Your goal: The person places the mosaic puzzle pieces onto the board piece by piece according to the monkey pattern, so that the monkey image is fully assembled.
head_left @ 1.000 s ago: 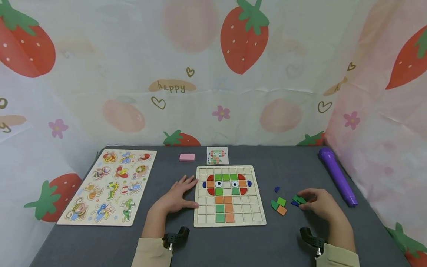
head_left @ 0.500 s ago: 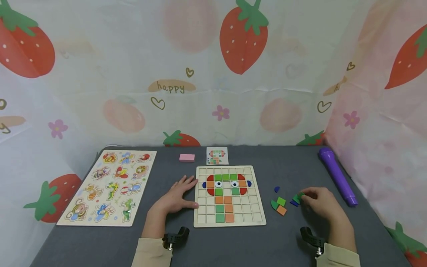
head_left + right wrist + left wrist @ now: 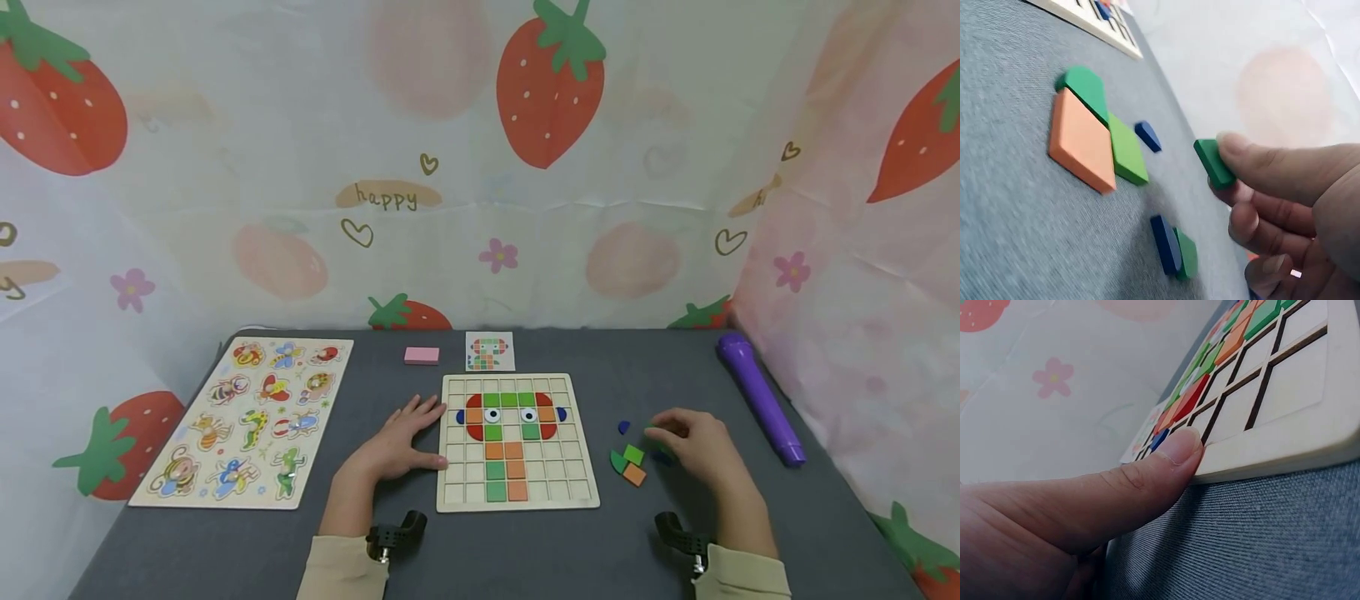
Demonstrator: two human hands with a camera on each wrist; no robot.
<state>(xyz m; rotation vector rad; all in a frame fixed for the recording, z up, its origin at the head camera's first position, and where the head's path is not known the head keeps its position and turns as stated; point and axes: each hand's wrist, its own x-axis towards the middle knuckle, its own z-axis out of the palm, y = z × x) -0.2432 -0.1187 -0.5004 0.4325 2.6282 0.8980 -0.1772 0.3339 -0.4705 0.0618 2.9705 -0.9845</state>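
Observation:
My left hand [image 3: 388, 443] lies beside the gridded wooden board [image 3: 558, 471], fingers spread, the thumb [image 3: 1175, 450] touching its left edge. Red, green, orange and blue tiles form a figure on the board. Right of it, my right hand [image 3: 697, 446] pinches a green tile [image 3: 1215, 164] between thumb and forefinger, lifted off the table. Below that hand lie a blue tile [image 3: 1165, 244] and another green tile [image 3: 1186, 255], side by side. Nearer the board are an orange tile [image 3: 1082, 144], a light green tile [image 3: 1125, 150], a rounded green tile [image 3: 1085, 90] and a small blue piece [image 3: 1147, 136].
A picture card [image 3: 490, 351] lies behind the board, with a pink block [image 3: 422, 356] to its left. An insect-and-animal puzzle board [image 3: 180, 492] covers the table's left side. At the right edge lies a purple cylinder [image 3: 761, 400]. A strawberry-print cloth [image 3: 525, 275] hangs behind.
My right hand has picked up a green tile from the small pile and moved slightly left and away from me with it. The left hand stays where it was.

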